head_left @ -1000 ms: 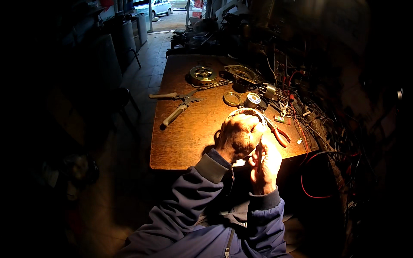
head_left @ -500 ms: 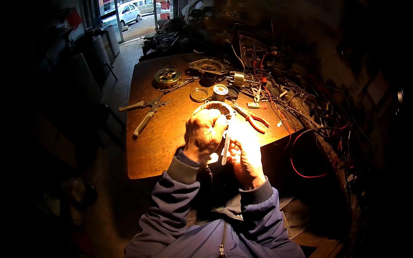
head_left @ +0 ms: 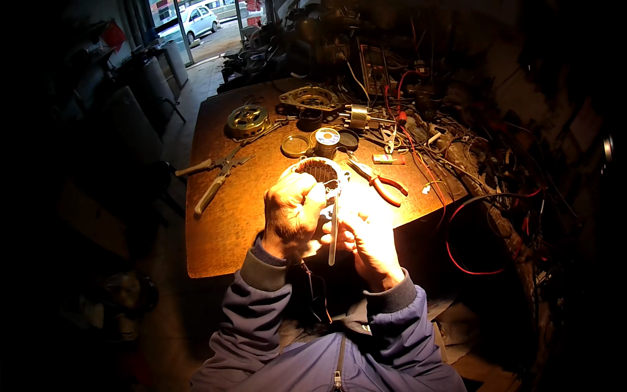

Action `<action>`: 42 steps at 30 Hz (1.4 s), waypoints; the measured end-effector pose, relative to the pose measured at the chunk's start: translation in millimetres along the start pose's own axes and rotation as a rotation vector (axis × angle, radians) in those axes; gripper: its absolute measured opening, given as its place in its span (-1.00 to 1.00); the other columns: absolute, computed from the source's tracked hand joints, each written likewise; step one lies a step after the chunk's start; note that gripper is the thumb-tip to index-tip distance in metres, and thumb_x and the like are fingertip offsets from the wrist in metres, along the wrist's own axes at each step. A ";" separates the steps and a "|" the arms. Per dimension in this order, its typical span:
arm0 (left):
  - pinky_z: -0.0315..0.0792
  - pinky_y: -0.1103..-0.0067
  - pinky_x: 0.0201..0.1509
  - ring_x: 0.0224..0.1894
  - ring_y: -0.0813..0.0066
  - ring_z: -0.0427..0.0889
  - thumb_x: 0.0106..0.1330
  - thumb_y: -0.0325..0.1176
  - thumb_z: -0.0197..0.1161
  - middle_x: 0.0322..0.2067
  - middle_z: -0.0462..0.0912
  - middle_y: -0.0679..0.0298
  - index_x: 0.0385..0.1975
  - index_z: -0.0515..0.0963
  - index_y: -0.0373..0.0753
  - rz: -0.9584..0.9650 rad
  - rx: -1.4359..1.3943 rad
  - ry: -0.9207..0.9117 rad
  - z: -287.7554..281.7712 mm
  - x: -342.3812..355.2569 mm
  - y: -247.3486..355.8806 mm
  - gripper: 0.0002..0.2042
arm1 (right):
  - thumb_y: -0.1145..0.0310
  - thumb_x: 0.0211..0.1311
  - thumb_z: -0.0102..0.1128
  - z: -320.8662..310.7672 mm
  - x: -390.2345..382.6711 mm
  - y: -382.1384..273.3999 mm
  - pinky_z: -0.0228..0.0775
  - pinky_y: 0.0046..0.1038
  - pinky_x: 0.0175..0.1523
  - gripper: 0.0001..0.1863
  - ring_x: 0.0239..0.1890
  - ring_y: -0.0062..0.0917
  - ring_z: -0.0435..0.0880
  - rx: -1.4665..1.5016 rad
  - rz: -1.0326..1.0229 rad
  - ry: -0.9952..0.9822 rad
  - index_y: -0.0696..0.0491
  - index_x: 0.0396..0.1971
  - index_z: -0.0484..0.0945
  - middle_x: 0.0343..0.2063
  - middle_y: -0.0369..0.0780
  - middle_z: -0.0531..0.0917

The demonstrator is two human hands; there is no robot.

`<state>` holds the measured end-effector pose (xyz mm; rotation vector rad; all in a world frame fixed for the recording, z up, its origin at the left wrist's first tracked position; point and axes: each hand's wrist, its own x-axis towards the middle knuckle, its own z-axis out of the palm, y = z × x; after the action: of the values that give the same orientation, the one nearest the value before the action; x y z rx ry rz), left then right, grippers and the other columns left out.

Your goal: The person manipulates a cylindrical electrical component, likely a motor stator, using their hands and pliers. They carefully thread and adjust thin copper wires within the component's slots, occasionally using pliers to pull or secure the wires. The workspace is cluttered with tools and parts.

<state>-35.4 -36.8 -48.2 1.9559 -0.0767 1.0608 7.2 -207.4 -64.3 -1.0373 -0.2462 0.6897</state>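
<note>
Holding the motor stator (head_left: 318,171) up at the near edge of the surface (head_left: 228,222), we have our left hand (head_left: 292,212) wrapped over its round body, fingers clenched on it, so the slotted bore faces us under the lamp. Our right hand (head_left: 369,235) grasps a thin pale strip (head_left: 334,232), which stands nearly upright between the two hands with its upper end at the stator's rim; whether that end is already inside a slot we cannot tell, since glare washes out the spot.

To do this well, we judge that the left hand should keep the stator steady and braced against the surface edge, not floating, so the strip meets the slot squarely. The right hand would do best to grip the strip close to its working end, as a long free length will buckle. We should push along the slot's line and not lever sideways, because the windings look easy to nick.

Red-handled pliers (head_left: 379,181) lie just beside the stator on the right, within easy reach. A solder spool (head_left: 327,138) and a round lid (head_left: 296,145) sit beyond it, and larger pliers (head_left: 215,175) lie well apart on the left.
</note>
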 end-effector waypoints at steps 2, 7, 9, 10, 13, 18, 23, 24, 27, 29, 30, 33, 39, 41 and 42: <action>0.38 0.30 -0.31 -0.52 0.09 0.43 0.32 -0.45 0.27 -0.62 0.39 0.11 -0.59 0.45 -0.29 0.011 -0.001 -0.007 -1.5 -0.6 -1.5 -0.77 | 0.33 0.50 0.28 -2.3 2.0 -4.4 0.80 -0.42 -0.19 -0.71 -0.36 -0.55 0.79 -0.014 0.019 -0.019 0.19 0.06 0.61 -0.29 -0.17 0.76; 0.42 0.37 -0.29 -0.45 0.19 0.51 0.35 -0.46 0.24 -0.58 0.51 0.14 -0.54 0.55 -0.32 -0.069 -0.021 -0.084 -6.0 2.6 6.0 -0.81 | 0.43 0.45 0.32 -7.2 5.6 -1.3 0.69 -0.52 -0.26 -0.79 -0.39 -0.59 0.75 -0.123 -0.057 0.010 0.22 -0.03 0.63 -0.34 -0.20 0.75; 0.40 0.51 -0.24 -0.40 0.46 0.50 0.44 -0.42 0.19 -0.52 0.56 0.28 -0.51 0.58 -0.32 -0.109 -0.043 -0.142 -10.8 2.7 6.2 -0.77 | 0.52 0.40 0.32 -2.4 2.9 -4.1 0.57 -0.56 -0.26 -0.88 -0.40 -0.63 0.70 -0.134 -0.144 0.029 0.21 -0.15 0.65 -0.38 -0.24 0.73; 0.39 0.59 -0.21 -0.37 0.59 0.49 0.49 -0.40 0.17 -0.48 0.58 0.34 -0.49 0.59 -0.32 -0.128 -0.057 -0.171 -12.4 2.8 6.1 -0.74 | 0.54 0.38 0.33 -0.3 2.4 -5.7 0.55 -0.58 -0.29 -0.89 -0.41 -0.65 0.69 -0.108 -0.134 0.031 0.22 -0.16 0.65 -0.39 -0.25 0.72; 0.34 0.62 -0.23 -0.38 0.62 0.46 0.51 -0.38 0.16 -0.46 0.57 0.36 -0.48 0.60 -0.33 -0.126 -0.054 -0.175 -13.3 2.0 5.7 -0.73 | 0.56 0.35 0.34 2.6 3.4 -4.6 0.49 -0.61 -0.35 -0.89 -0.45 -0.68 0.65 -0.069 -0.152 0.051 0.24 -0.18 0.65 -0.43 -0.27 0.70; 0.33 0.62 -0.24 -0.38 0.61 0.46 0.53 -0.39 0.16 -0.44 0.58 0.33 -0.48 0.59 -0.35 -0.107 -0.052 -0.175 -11.3 0.9 14.7 -0.72 | 0.54 0.32 0.39 -1.7 7.2 10.4 0.50 -0.61 -0.34 -0.85 -0.44 -0.68 0.66 -0.092 -0.251 0.080 0.25 -0.18 0.65 -0.43 -0.26 0.70; 0.48 0.46 -0.23 -0.40 0.35 0.60 0.38 -0.50 0.21 -0.52 0.62 0.20 -0.49 0.62 -0.34 -0.132 0.003 -0.160 -8.7 2.1 23.9 -0.82 | 0.53 0.22 0.49 -11.1 19.0 37.5 0.54 -0.49 -0.31 -0.81 -0.47 -0.62 0.64 -0.180 -0.439 0.161 0.21 -0.23 0.66 -0.44 -0.26 0.70; 0.48 0.46 -0.23 -0.40 0.34 0.60 0.38 -0.49 0.21 -0.52 0.62 0.19 -0.50 0.61 -0.34 -0.138 0.022 -0.162 -7.7 2.4 24.8 -0.82 | 0.53 0.20 0.51 -14.9 21.6 42.9 0.55 -0.47 -0.31 -0.80 -0.48 -0.60 0.63 -0.232 -0.475 0.180 0.20 -0.24 0.66 -0.44 -0.26 0.69; 0.44 0.50 -0.23 -0.39 0.40 0.56 0.42 -0.47 0.19 -0.49 0.60 0.21 -0.50 0.60 -0.35 -0.174 0.077 -0.193 -6.8 3.7 27.7 -0.79 | 0.52 0.17 0.53 -12.0 24.9 48.8 0.53 -0.43 -0.32 -0.80 -0.49 -0.57 0.60 -0.205 -0.570 0.191 0.16 -0.27 0.65 -0.46 -0.27 0.67; 0.36 0.60 -0.23 -0.37 0.55 0.49 0.52 -0.42 0.16 -0.42 0.59 0.27 -0.48 0.58 -0.36 -0.221 0.111 -0.249 -10.1 4.9 33.4 -0.73 | 0.60 0.23 0.49 -9.8 21.4 47.5 0.56 -0.56 -0.24 -0.79 -0.40 -0.66 0.66 -0.269 -0.560 0.188 0.21 -0.18 0.66 -0.40 -0.29 0.71; 0.37 0.59 -0.22 -0.37 0.54 0.49 0.51 -0.43 0.16 -0.43 0.59 0.26 -0.49 0.57 -0.36 -0.198 0.144 -0.275 -10.5 7.4 34.7 -0.74 | 0.63 0.26 0.47 -8.9 19.4 46.2 0.58 -0.63 -0.19 -0.78 -0.35 -0.71 0.69 -0.300 -0.554 0.186 0.23 -0.13 0.66 -0.36 -0.30 0.73; 0.38 0.56 -0.21 -0.37 0.51 0.49 0.49 -0.46 0.16 -0.47 0.58 0.25 -0.51 0.57 -0.36 -0.174 0.200 -0.320 -10.8 12.0 39.4 -0.74 | 0.56 0.19 0.50 -2.1 18.0 46.3 0.52 -0.47 -0.30 -0.80 -0.45 -0.59 0.63 -0.234 -0.570 0.226 0.16 -0.24 0.64 -0.46 -0.29 0.66; 0.40 0.54 -0.22 -0.38 0.50 0.51 0.46 -0.50 0.14 -0.48 0.58 0.25 -0.51 0.57 -0.37 -0.266 0.235 -0.277 -2.8 13.7 53.1 -0.76 | 0.50 0.10 0.53 -1.2 19.9 53.9 0.53 -0.33 -0.33 -0.74 -0.50 -0.40 0.63 -0.332 -0.610 0.294 0.13 -0.25 0.63 -0.51 -0.20 0.64; 0.41 0.53 -0.23 -0.38 0.49 0.52 0.45 -0.51 0.15 -0.49 0.58 0.25 -0.51 0.58 -0.38 -0.321 0.206 -0.221 0.9 15.2 57.5 -0.77 | 0.50 0.09 0.53 -1.8 20.8 55.7 0.53 -0.31 -0.33 -0.74 -0.51 -0.37 0.63 -0.322 -0.601 0.296 0.13 -0.24 0.63 -0.51 -0.18 0.64; 0.41 0.52 -0.24 -0.38 0.49 0.53 0.45 -0.50 0.15 -0.49 0.59 0.24 -0.51 0.58 -0.39 -0.321 0.232 -0.242 0.4 15.9 57.2 -0.77 | 0.50 0.09 0.53 -1.8 21.5 56.4 0.54 -0.31 -0.33 -0.74 -0.51 -0.37 0.63 -0.305 -0.591 0.295 0.13 -0.24 0.63 -0.51 -0.18 0.64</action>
<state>-49.5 -66.6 1.3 2.2072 0.2309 0.6434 1.6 -176.9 -116.1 -1.2615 -0.3863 -0.0399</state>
